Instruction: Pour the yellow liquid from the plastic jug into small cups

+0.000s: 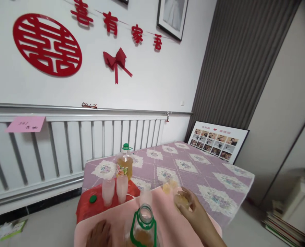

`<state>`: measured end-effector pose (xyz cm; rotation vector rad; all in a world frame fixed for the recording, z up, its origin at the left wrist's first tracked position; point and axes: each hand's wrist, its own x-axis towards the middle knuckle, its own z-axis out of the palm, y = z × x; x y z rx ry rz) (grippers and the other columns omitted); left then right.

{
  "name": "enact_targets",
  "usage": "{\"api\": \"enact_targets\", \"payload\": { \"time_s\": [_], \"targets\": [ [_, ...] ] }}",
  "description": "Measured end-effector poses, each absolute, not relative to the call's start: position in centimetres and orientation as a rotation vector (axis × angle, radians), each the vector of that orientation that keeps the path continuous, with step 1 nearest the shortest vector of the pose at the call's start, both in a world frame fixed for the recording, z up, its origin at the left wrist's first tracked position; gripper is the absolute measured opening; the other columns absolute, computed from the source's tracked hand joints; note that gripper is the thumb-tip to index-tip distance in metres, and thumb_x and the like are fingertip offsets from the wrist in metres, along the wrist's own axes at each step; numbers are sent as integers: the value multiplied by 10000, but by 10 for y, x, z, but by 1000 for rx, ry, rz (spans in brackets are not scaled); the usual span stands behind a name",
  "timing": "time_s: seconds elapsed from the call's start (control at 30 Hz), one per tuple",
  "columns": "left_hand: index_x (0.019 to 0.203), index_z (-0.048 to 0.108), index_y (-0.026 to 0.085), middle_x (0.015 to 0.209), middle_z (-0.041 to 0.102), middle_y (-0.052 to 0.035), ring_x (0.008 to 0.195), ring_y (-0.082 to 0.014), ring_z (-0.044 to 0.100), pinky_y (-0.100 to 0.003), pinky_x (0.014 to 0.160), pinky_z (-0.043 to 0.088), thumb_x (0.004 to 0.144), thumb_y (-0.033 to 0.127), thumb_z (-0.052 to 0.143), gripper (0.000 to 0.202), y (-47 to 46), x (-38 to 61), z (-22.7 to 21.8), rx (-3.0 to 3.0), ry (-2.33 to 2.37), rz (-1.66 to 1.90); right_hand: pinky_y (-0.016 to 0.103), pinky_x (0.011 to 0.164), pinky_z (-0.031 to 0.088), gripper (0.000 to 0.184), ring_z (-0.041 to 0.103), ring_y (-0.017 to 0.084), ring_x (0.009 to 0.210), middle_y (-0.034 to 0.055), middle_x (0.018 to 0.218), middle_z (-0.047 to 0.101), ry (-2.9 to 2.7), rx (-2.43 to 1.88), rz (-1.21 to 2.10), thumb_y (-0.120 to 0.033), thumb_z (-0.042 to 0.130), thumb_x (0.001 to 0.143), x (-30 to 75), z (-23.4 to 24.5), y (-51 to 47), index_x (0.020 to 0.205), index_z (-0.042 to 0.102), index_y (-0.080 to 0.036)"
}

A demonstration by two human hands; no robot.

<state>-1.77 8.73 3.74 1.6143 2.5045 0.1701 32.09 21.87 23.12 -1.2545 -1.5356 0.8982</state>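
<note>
here, a small round green bottle cap is lying on the red cloth, beside two frosted pink plastic cups. the left hand is resting on the pink cloth, its grip hidden, just beside the open green-handled plastic bottle of amber drink. the right hand is wrapping its fingers around a small clear cup of amber drink.

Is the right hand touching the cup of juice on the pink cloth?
Touching. The head view shows the fingers of the right hand wrapped around the cup, with no gap between them, as it sits on the pink cloth.
</note>
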Motion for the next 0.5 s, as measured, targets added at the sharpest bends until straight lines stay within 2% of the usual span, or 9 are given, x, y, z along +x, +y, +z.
{"api": "enact_targets", "payload": {
  "time_s": [0.1,0.23,0.5],
  "targets": [
    [1358,645,230,1489,634,-96,1380,-255,568,-432,1180,376,896,279,362,544,81,-14,47,1636,2498,262,440,977,559,762,634,337,1277,193,1353,668,-1624,-1205,909,-488,706,662,310,270,195,1350,521,-217],
    [1340,651,230,1485,639,-87,1396,-237,550,-414,1169,379,916,261,337,528,73,-12,55,1646,2476,339,402,923,581,753,651,314,1267,170,1355,682,-1790,-1208,859,-474,707,673,296,310,170,1367,525,-246],
    [1352,640,228,1499,625,-84,1414,-223,530,-402,1183,358,922,243,343,524,68,-9,62,1618,2500,355,459,1030,537,719,656,313,1263,133,1390,673,-1994,-1174,693,-431,622,702,276,324,150,1398,534,-273]
  ]
}}
